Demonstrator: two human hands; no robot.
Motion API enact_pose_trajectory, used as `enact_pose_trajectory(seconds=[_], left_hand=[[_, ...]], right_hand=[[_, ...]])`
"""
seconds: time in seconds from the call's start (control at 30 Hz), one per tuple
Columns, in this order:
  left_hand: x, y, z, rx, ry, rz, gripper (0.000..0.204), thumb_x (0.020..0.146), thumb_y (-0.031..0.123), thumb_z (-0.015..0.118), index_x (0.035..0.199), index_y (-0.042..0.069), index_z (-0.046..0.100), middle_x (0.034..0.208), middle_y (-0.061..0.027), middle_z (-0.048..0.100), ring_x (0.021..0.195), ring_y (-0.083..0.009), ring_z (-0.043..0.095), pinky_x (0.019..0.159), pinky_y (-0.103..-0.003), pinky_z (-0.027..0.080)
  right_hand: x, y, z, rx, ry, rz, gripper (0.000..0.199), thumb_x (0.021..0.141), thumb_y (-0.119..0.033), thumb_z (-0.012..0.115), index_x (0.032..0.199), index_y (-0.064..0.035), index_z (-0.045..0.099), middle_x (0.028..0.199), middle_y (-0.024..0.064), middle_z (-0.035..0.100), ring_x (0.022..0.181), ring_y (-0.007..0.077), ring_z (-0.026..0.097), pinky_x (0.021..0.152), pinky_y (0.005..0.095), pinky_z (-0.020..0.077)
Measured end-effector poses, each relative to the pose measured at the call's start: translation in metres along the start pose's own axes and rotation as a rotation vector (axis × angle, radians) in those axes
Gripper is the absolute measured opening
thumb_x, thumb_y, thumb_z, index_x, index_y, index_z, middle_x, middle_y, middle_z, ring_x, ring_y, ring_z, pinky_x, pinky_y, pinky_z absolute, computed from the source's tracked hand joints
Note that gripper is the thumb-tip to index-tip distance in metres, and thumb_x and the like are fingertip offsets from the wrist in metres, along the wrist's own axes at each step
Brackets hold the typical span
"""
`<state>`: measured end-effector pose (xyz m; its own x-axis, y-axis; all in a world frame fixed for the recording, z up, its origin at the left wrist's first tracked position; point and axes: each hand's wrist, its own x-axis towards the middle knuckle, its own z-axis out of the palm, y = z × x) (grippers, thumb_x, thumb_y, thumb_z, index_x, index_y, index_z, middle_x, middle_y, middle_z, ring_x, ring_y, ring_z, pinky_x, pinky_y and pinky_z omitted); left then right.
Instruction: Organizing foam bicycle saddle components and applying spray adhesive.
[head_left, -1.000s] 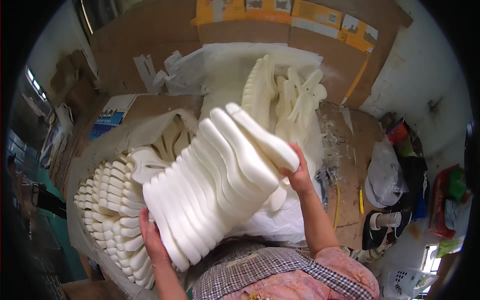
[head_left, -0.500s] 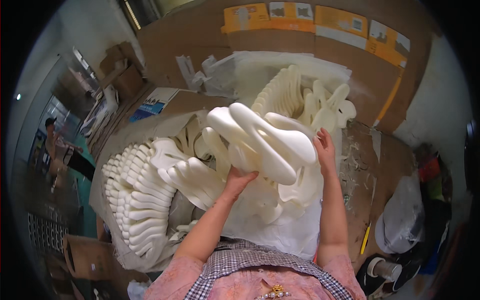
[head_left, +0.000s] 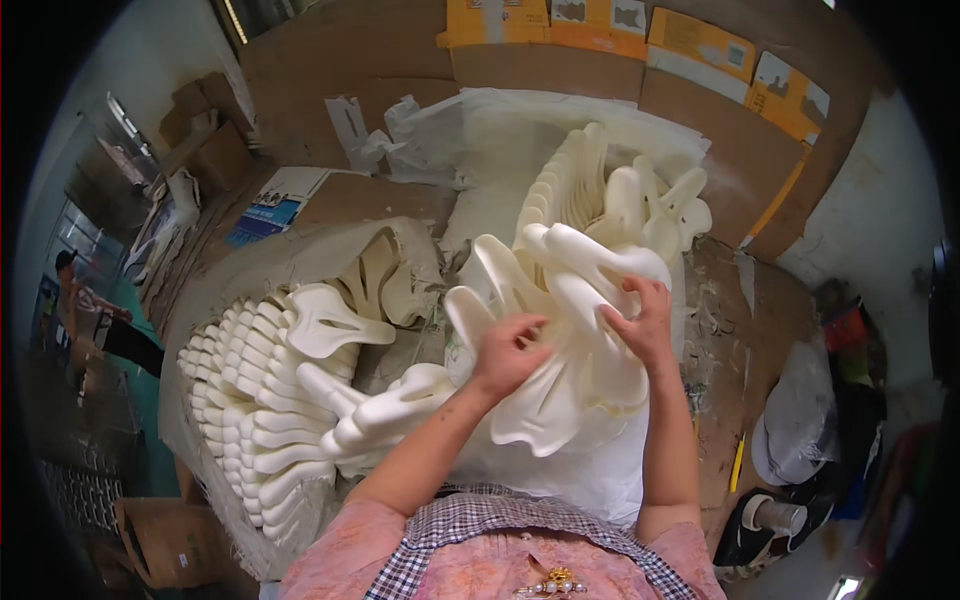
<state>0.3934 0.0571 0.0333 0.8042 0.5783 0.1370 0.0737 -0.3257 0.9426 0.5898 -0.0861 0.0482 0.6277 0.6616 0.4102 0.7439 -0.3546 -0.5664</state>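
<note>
Cream moulded pieces (head_left: 545,400), loose, heaped mid-worktop (head_left: 775,330) toward its near edge; left hand (head_left: 514,352) above, fingers half-curled, hold unclear; right hand (head_left: 640,315) beside them, fingers parted, gripping nothing visibly.

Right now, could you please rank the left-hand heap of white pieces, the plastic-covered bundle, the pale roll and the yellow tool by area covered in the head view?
Largest to smallest, as they look:
1. Heap of white pieces
2. Plastic-covered bundle
3. Pale roll
4. Yellow tool, long but thin
</note>
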Motion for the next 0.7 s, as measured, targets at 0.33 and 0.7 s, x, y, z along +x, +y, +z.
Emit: enact_pose_trajectory(seconds=[0.33, 0.7], left_hand=[[0.013, -0.073, -0.037, -0.692, 0.309, -0.364, 0.070, 0.079, 0.018, 0.071, 0.135, 0.003, 0.032, 0.123, -0.0148, 0.047, 0.107, -0.0226, 0.051, 0.092, -0.035, 0.044], [0.130, -0.035, 0.018, -0.535, -0.440, -0.192, 0.074, 0.076, 0.020, 0.071, 0.139, 0.006, 0.034, 0.127, -0.0093, 0.048, 0.109, -0.0195, 0.049, 0.091, -0.034, 0.043]], right_hand=[[0.007, 0.043, 0.019, 0.490, 0.232, 0.334, 0.043, 0.077, -0.020, 0.069, 0.115, -0.0053, 0.058, 0.121, 0.0166, 0.053, 0.104, 0.0304, 0.055, 0.092, 0.0369, 0.0447], [0.030, 0.112, -0.035, 0.098, 0.289, 0.178, 0.063, 0.066, -0.012, 0.073, 0.123, -0.0045, 0.047, 0.120, 0.0165, 0.054, 0.111, 0.0285, 0.053, 0.097, 0.0360, 0.0405]])
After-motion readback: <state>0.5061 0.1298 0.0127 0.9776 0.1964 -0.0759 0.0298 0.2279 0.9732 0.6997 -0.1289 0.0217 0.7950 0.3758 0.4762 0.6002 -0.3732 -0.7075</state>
